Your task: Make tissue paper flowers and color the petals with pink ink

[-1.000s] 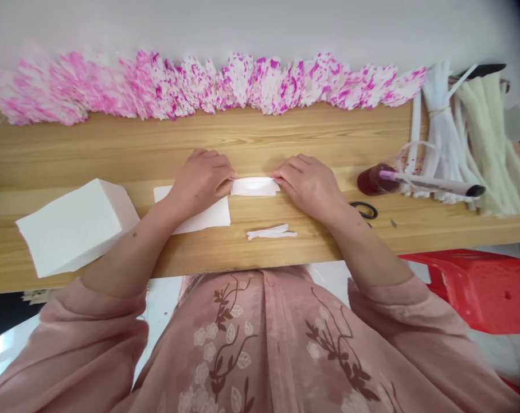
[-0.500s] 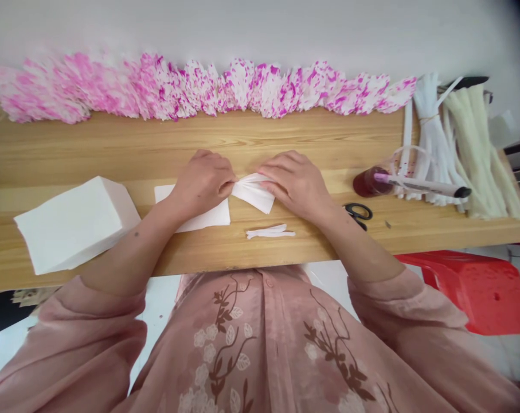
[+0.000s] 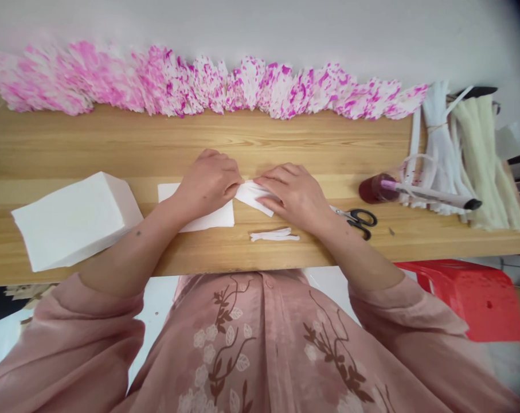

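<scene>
Between my hands is a white sheet of tissue paper [image 3: 256, 197], gathered into folds and held just above the wooden table. My left hand [image 3: 208, 180] pinches its left end, fingers curled closed. At the other side, my right hand [image 3: 293, 192] grips the paper between thumb and fingers. Under my left hand and wrist lies a flat white sheet stack [image 3: 212, 217], partly covered. A few short white strips [image 3: 274, 234] rest on the table in front of the held paper. Black-handled scissors [image 3: 359, 221] lie beside my right wrist, their blades partly hidden.
A thick white tissue stack [image 3: 70, 218] sits at left. Pink-speckled paper flowers [image 3: 242, 86] line the wall. To the right stand a cup of dark red liquid [image 3: 374, 189], a marker pen [image 3: 440, 195], and white [image 3: 438, 137] and cream bundles [image 3: 479, 155]. A red stool [image 3: 479, 298] is below.
My right hand has closed further over the paper, so less of it shows and its folds look narrower. The view has shifted slightly, and more of the scissors shows.
</scene>
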{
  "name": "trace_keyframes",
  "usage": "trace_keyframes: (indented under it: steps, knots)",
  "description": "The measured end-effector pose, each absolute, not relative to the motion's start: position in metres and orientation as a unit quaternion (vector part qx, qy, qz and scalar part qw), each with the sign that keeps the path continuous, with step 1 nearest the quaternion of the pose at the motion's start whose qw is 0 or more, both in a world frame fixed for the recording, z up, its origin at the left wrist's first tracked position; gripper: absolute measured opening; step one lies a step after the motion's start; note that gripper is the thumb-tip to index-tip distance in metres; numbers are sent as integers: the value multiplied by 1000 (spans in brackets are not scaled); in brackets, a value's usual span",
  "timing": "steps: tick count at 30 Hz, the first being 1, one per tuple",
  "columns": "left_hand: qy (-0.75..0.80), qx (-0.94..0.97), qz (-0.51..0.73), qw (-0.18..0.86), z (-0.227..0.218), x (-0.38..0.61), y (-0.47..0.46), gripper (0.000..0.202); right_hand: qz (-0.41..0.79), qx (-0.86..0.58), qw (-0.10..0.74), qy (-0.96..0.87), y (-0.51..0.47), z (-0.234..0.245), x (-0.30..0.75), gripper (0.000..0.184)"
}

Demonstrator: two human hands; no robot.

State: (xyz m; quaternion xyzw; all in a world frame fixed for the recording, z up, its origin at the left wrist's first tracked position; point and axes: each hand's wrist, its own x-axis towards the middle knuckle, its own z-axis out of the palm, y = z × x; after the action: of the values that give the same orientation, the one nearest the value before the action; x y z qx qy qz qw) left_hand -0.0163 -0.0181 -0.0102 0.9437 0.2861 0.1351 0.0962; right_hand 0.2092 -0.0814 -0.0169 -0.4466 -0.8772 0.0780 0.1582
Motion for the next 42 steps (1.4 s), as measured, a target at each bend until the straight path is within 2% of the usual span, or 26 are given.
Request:
trace_keyframes:
  steps: [18, 28, 37, 42]
  knots:
    - [302, 937, 140, 105, -3, -11, -22, 25, 55, -462, 180, -866, -79, -24, 213, 31]
    - [282, 944, 146, 87, -15, 2, -28, 20, 78, -463, 182, -864, -79, -19, 215, 25]
    - [295, 943, 122, 95, -12, 3, -29, 24, 85, -489, 156, -854, -78, -11, 232, 25]
    - [298, 943, 120, 91, -11, 3, -29, 24, 75, -513, 204, -830, -77, -7, 241, 27]
